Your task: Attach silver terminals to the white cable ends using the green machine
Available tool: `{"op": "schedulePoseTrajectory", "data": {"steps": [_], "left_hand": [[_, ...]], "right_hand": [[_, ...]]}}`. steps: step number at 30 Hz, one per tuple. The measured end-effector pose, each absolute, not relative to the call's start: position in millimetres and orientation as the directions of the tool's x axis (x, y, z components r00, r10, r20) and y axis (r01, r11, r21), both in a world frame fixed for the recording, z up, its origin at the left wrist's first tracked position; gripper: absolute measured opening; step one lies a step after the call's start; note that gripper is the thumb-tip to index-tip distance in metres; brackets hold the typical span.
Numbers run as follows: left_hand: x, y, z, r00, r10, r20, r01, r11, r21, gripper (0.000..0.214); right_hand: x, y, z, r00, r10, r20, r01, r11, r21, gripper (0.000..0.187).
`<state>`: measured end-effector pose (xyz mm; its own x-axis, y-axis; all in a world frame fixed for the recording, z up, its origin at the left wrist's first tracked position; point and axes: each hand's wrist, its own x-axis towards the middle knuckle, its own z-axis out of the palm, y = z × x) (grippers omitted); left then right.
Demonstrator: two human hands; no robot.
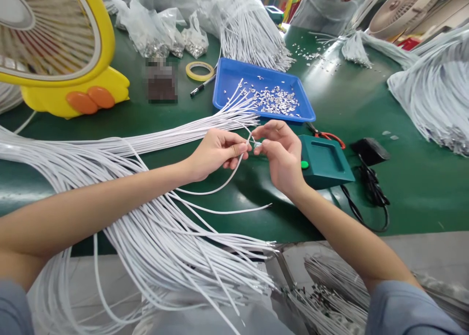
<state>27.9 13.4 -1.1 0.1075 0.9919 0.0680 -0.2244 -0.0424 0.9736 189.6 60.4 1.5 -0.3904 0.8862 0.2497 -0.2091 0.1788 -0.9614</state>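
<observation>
My left hand (pixel 216 152) pinches the end of a thin white cord (pixel 220 186) that loops down over the green table. My right hand (pixel 280 154) meets it fingertip to fingertip and pinches a tiny silver metal clip (pixel 255 143) at the cord's end. Both hands hover just in front of a blue tray (pixel 227 78) that holds several small metal clips (pixel 276 100). A big bundle of white cords (pixel 110 152) runs under my left forearm and fans out toward the table's near edge.
A teal box with a green button (pixel 324 161) sits right of my right hand, with red-handled scissors (pixel 326 135) and a black adapter with cable (pixel 370 152) beyond. A yellow duck fan (pixel 73 56), tape roll (pixel 200 71), pen, bags of clips and more cord bundles lie around. Another person stands at the far side.
</observation>
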Motion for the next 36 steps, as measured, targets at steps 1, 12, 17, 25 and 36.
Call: {"op": "schedulePoseTrajectory", "data": {"steps": [1,12,17,25,36], "left_hand": [[28.1,13.2,-0.8,0.11,0.992,0.061,-0.23,-0.034,0.973,0.029],[28.3,12.7,0.1,0.098,0.995,0.033,-0.23,-0.01,0.973,0.027],[27.4,13.3,-1.3,0.081,0.996,0.046,-0.223,-0.027,0.974,0.03],[29.3,12.3,0.9,0.096,0.992,0.077,-0.159,-0.061,0.985,0.035],[28.2,13.1,-1.3,0.113,0.991,0.074,-0.162,-0.055,0.985,0.031]], "right_hand": [[189.9,60.1,0.7,-0.383,0.88,0.282,-0.199,0.22,-0.955,0.023],[189.8,55.5,-0.9,-0.339,0.837,0.43,-0.122,0.413,-0.902,0.02],[190.2,58.2,-2.4,-0.307,0.834,0.459,-0.167,0.428,-0.888,0.018],[189.8,62.8,-4.1,-0.385,0.87,0.309,-0.16,0.266,-0.951,0.02],[190.2,66.8,-0.6,-0.439,0.855,0.276,-0.159,0.228,-0.961,0.02]]}}
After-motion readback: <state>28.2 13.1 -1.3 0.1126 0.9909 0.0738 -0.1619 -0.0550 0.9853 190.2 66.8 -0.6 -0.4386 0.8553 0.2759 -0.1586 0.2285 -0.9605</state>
